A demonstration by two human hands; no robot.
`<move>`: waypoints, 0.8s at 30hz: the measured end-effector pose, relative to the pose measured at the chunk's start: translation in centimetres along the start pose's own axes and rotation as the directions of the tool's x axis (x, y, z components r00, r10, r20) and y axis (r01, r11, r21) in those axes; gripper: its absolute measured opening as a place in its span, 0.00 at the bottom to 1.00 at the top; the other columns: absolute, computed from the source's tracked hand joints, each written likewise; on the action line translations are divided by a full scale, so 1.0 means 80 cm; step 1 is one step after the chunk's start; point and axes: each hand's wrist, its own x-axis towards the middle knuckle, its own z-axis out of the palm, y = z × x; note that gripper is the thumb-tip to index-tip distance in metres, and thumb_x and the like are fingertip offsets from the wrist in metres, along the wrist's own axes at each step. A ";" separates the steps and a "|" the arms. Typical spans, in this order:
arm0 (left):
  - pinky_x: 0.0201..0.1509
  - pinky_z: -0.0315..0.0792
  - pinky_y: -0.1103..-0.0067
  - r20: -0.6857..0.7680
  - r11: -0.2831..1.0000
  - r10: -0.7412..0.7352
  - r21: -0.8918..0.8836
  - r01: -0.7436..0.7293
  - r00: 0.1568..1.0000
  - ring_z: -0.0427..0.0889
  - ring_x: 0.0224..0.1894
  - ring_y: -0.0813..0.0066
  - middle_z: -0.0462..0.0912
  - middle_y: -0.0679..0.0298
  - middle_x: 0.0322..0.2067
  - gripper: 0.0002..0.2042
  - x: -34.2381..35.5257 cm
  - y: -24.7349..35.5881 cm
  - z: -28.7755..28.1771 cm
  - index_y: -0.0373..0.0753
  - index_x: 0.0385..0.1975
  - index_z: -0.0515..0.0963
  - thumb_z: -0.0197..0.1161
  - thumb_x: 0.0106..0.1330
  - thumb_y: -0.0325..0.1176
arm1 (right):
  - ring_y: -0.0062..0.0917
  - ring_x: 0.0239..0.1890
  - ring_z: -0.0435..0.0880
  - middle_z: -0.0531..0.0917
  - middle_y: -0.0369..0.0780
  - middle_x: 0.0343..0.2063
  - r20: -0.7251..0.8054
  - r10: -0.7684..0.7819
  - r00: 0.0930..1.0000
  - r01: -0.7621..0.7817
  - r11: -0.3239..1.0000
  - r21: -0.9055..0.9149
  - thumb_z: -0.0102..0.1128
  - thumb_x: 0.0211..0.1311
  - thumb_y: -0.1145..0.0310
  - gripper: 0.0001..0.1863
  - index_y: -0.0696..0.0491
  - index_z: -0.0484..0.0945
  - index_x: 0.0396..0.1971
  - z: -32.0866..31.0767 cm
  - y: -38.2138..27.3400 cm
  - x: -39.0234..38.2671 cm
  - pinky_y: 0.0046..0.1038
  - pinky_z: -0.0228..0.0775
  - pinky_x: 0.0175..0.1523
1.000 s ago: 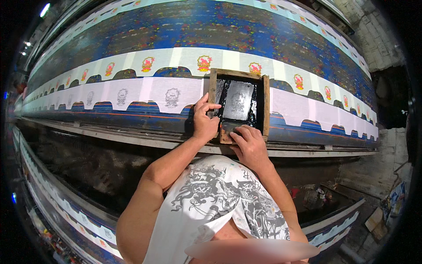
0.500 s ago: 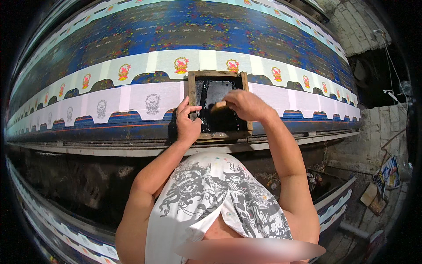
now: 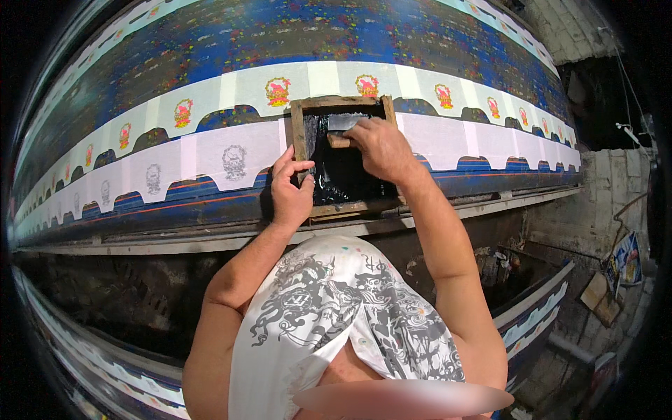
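A wooden screen-printing frame (image 3: 299, 129) lies over the near row of pale fabric, with wet black ink (image 3: 334, 187) on its mesh. My left hand (image 3: 290, 192) grips the left rail, its thumb and forefinger reaching over the inner edge. Inside the frame, my right hand (image 3: 385, 150) is closed around a squeegee with a wooden handle (image 3: 339, 141). The squeegee is near the far rail, just below a greyish patch of mesh (image 3: 350, 122). Its blade is hidden. To the left, pale pink fabric (image 3: 231, 157) bears black line prints.
Beyond the frame runs a white fabric strip (image 3: 245, 91) with red and yellow prints. The long table (image 3: 336, 42) is blue and dark, speckled with paint. A metal rail (image 3: 448, 213) follows its near edge. At right, a brick floor (image 3: 602, 196) holds a cardboard piece (image 3: 600, 297).
My right hand has pushed the squeegee from the middle of the frame toward its far rail. My left hand stays on the left rail. The whole view has shifted slightly.
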 end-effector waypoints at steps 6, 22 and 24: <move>0.86 0.67 0.61 -0.020 0.998 0.016 -0.057 -0.017 1.000 0.77 0.80 0.45 0.77 0.41 0.77 0.16 -0.004 -0.006 0.001 0.39 0.51 0.92 0.75 0.66 0.17 | 0.43 0.46 0.88 0.88 0.43 0.41 -0.044 -0.029 0.999 0.031 0.999 0.040 0.69 0.54 0.83 0.20 0.56 0.90 0.49 0.003 -0.064 -0.072 0.43 0.80 0.52; 0.88 0.63 0.58 0.027 0.987 0.079 0.140 -0.081 0.997 0.71 0.83 0.42 0.72 0.42 0.80 0.29 -0.010 0.023 0.001 0.41 0.65 0.87 0.72 0.61 0.15 | 0.49 0.64 0.85 0.88 0.48 0.59 -0.223 0.143 0.964 -0.069 0.949 0.306 0.83 0.62 0.69 0.21 0.55 0.90 0.55 -0.014 -0.089 -0.163 0.49 0.77 0.70; 0.88 0.63 0.58 0.025 0.978 0.059 0.199 -0.063 0.998 0.71 0.83 0.41 0.72 0.41 0.80 0.29 -0.008 0.028 0.003 0.41 0.63 0.89 0.71 0.59 0.14 | 0.51 0.67 0.84 0.87 0.50 0.61 -0.359 0.298 0.885 -0.202 0.938 0.281 0.82 0.64 0.70 0.21 0.55 0.90 0.56 -0.007 -0.078 -0.178 0.49 0.76 0.73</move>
